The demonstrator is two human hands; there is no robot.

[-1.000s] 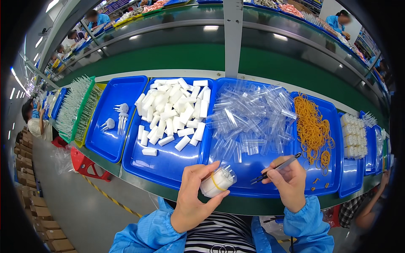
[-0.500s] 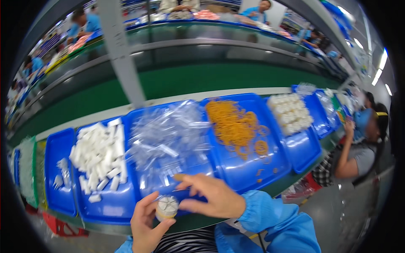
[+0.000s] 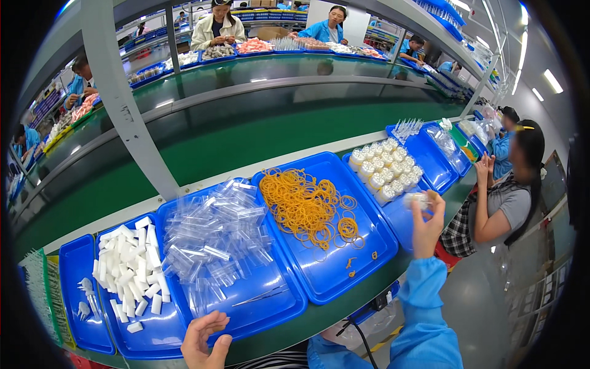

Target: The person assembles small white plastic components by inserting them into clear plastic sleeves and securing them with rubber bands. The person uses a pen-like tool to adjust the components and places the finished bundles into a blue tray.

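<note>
The small clear bundle point(image 3: 416, 199) sits pinched in the fingertips of the right hand point(image 3: 427, 221), raised just beside the near edge of the blue tray of finished white-capped bundles point(image 3: 386, 169); its contents are too small and glary to make out. The right arm, in a blue sleeve point(image 3: 424, 307), stretches far out to the right, hand upright, fingers closed around the bundle. The left hand point(image 3: 206, 338) rests at the near rim of the blue tray of clear plastic tubes point(image 3: 215, 243), fingers loosely spread and holding nothing; its wrist is cut off by the lower edge. A thin pair of tweezers point(image 3: 261, 296) lies in that tray. Between the two trays lies a tray of orange rubber bands point(image 3: 310, 206); left of the tubes, white foam pieces point(image 3: 129, 264).
</note>
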